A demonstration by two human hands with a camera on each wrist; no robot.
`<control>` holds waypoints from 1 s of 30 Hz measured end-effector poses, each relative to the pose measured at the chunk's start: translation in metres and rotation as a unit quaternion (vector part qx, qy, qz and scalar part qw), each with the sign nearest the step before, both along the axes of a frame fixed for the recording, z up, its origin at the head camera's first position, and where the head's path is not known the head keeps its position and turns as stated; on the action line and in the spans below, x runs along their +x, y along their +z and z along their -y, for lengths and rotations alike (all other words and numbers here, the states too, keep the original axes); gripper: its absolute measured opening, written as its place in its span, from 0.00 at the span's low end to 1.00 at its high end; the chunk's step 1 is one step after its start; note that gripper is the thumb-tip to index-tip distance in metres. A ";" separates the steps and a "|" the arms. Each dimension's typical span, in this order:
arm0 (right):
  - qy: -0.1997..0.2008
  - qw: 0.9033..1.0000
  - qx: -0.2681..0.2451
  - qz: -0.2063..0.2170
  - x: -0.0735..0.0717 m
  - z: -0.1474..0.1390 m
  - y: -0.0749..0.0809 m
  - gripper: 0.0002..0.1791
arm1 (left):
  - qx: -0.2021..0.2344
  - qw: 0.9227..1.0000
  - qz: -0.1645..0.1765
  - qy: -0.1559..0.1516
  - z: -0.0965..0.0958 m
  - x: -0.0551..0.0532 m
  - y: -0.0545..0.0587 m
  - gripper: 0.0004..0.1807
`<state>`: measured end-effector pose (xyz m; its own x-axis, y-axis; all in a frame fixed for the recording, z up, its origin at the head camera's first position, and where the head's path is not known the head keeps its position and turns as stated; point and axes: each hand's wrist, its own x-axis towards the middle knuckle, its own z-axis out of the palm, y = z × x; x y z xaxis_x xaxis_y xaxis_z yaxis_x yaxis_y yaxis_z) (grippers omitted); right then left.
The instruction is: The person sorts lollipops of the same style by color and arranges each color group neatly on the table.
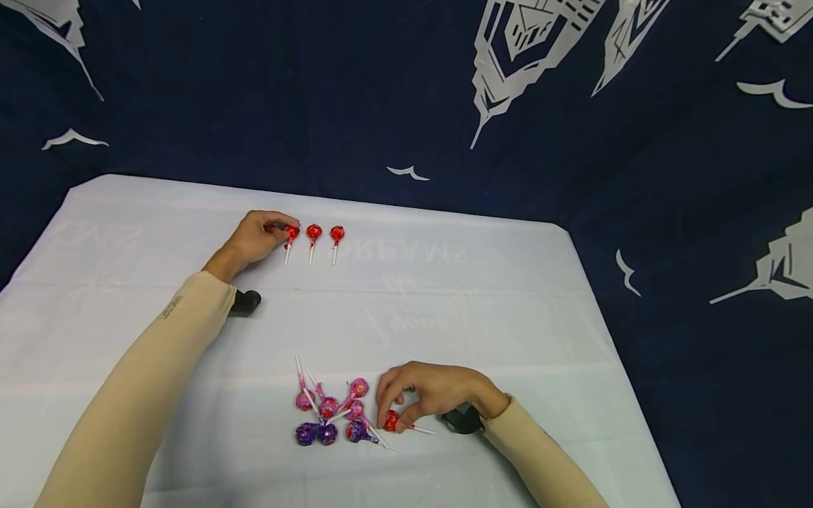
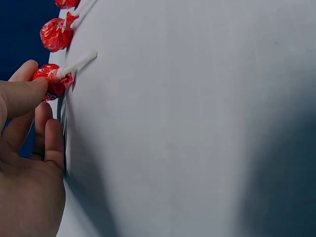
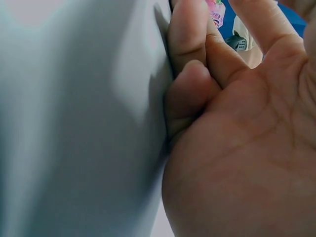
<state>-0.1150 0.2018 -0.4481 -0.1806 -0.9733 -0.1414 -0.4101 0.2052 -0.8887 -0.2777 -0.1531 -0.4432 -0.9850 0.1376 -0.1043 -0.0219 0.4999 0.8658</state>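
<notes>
At the far side of the table, my left hand [image 1: 257, 236] pinches a red-wrapped lollipop [image 2: 53, 81] between thumb and fingers, its white stick pointing toward me. This lollipop is the left end of a row, with a second red lollipop [image 1: 314, 231] and a third red lollipop [image 1: 337, 233] to its right. Nearer to me, my right hand [image 1: 432, 388] has its thumb and fingertips around another red lollipop [image 1: 391, 421], whose stick points right. In the right wrist view the palm and curled fingers hide that lollipop.
Left of my right hand lies a loose pile of several pink lollipops [image 1: 328, 407] and three purple lollipops [image 1: 305, 434], sticks crossing. A white cloth [image 1: 483, 310] with faint lettering covers the table. A dark blue printed cloth [image 1: 317, 92] lies beyond its far edge.
</notes>
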 end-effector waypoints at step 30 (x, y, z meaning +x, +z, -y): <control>-0.006 1.000 0.000 0.002 0.001 -0.001 0.000 0.10 | 0.013 1.000 0.021 -0.004 -0.002 0.001 0.003 0.22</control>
<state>-0.1143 0.2027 -0.4479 -0.1927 -0.9710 -0.1418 -0.4044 0.2102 -0.8901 -0.2772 -0.1509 -0.4407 -0.9788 0.1477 -0.1416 -0.0546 0.4783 0.8765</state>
